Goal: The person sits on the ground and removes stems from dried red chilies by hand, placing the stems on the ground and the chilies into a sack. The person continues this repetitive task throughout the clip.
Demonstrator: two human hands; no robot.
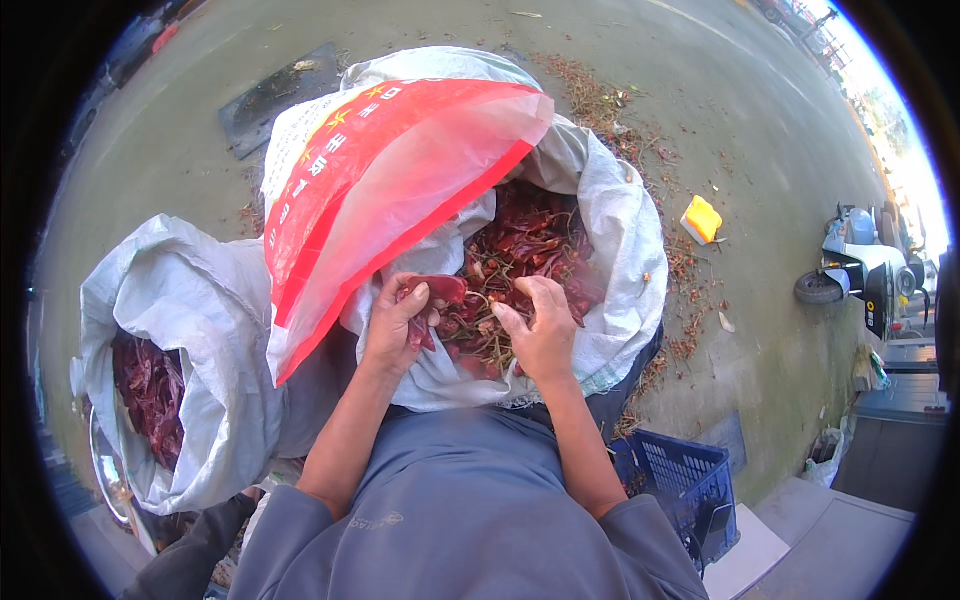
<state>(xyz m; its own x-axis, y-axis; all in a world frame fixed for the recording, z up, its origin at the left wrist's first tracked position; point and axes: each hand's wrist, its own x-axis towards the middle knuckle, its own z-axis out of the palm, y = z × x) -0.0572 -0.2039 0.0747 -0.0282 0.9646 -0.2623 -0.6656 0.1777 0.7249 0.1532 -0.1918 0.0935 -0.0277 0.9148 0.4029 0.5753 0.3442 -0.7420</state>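
My left hand (394,326) is closed around a few dried red chili peppers (439,288), with one pepper's stem end pointing right. Thumb and forefinger of my right hand (541,326) meet at that pepper's thin pale stem (482,298). Both hands are over the mouth of a white woven sack (626,217), its rim rolled outward. Inside it lie more red chilies (529,240) mixed with loose stems (480,345). A red-and-white printed plastic bag (375,195) covers the sack's left side, partly hiding it.
At left stands another white woven sack (217,315) of dried chilies (150,397). Beneath it shows a dark trouser leg (202,544). A blue plastic crate (682,472) stands by my right side. Stems litter the ground around a yellow-and-white block (702,219); a scooter (870,270) is farther right.
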